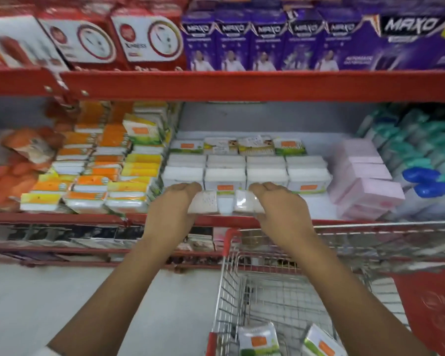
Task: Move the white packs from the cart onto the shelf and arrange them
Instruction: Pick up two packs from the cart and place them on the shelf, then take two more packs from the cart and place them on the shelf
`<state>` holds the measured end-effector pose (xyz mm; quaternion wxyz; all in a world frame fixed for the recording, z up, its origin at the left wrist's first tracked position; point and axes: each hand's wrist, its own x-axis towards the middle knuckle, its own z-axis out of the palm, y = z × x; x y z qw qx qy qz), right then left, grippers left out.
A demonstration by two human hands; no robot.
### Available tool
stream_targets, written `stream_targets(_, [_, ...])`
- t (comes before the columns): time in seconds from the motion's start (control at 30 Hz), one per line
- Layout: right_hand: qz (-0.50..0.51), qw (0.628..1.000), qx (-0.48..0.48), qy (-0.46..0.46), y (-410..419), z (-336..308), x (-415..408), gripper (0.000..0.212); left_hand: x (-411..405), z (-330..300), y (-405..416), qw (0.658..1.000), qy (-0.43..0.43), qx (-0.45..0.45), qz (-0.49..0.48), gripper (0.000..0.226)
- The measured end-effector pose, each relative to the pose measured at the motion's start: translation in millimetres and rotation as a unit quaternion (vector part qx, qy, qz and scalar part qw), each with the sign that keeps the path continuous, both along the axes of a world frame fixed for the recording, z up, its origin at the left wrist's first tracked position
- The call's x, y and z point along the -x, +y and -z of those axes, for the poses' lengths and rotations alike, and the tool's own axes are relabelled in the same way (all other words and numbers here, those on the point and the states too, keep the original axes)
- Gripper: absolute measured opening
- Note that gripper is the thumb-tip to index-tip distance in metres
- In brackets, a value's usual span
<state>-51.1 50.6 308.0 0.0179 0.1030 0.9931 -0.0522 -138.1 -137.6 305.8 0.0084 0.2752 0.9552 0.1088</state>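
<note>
My left hand (pixel 174 206) and my right hand (pixel 280 205) together grip a white pack (pixel 225 204) by its two ends, holding it at the front edge of the middle shelf (pixel 229 221). Behind it stand rows of white packs (pixel 244 173) with orange and green labels, several across and stacked. Below, the wire cart (pixel 280 291) with red trim holds two more white packs: one (pixel 258 339) near the front left corner, another (pixel 321 343) to its right.
Orange and yellow packs (pixel 95 173) fill the shelf's left part. Pink packs (pixel 368 181) and teal and blue bottles (pixel 421 160) stand at the right. The upper shelf carries red-white boxes (pixel 149 39) and purple boxes (pixel 267 42). A lower shelf lies beneath.
</note>
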Motion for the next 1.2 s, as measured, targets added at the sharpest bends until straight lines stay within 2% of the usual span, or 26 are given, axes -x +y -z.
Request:
stream_targets(0.1, [-0.02, 1.0, -0.013, -0.002, -11.8, 11.1, 36.4, 0.053, 32.2, 4.1, -3.0, 1.0, -0.018, 0.024, -0.006, 0.046])
stream_targets(0.23, [-0.037, 0.998, -0.013, -0.049, -23.2, 35.2, 70.6, 0.057, 63.9, 23.8, -8.1, 0.997, -0.056, 0.06, -0.003, 0.055])
stream_targets(0.33, [-0.039, 0.996, -0.003, -0.076, -27.9, 52.1, 80.4, 0.057, 78.4, 36.2, -10.4, 0.994, -0.083, 0.077, 0.006, 0.057])
stream_targets(0.6, [-0.037, 0.997, 0.021, -0.061, -27.2, 68.5, 83.8, 0.062, 84.8, 58.7, -10.2, 0.986, -0.119, 0.116, 0.027, 0.056])
stream_targets(0.77, [-0.047, 0.998, 0.05, 0.001, -30.2, 78.4, 53.1, 0.059, 34.2, 69.4, -5.6, 0.996, -0.072, 0.027, 0.038, 0.071])
stream_targets(0.9, [-0.051, 0.996, 0.046, 0.058, -25.6, 110.8, -8.5, 0.064, -35.0, 106.0, 11.5, 0.995, -0.034, -0.055, 0.08, 0.067])
stream_targets(0.97, [-0.03, 0.997, 0.058, 0.04, -17.4, 134.6, -47.3, 0.068, -73.1, 128.6, 22.1, 0.993, -0.047, -0.068, 0.088, 0.065])
stream_targets(1.03, [-0.005, 0.995, 0.1, -0.026, -4.6, 158.9, -84.9, 0.07, -108.3, 151.9, 33.3, 0.988, -0.092, -0.072, 0.101, 0.066])
stream_targets(1.2, [0.063, 0.965, 0.134, -0.215, 37.2, 222.9, -166.8, 0.074, -177.7, 212.4, 62.0, 0.97, -0.209, 0.043, 0.118, 0.069])
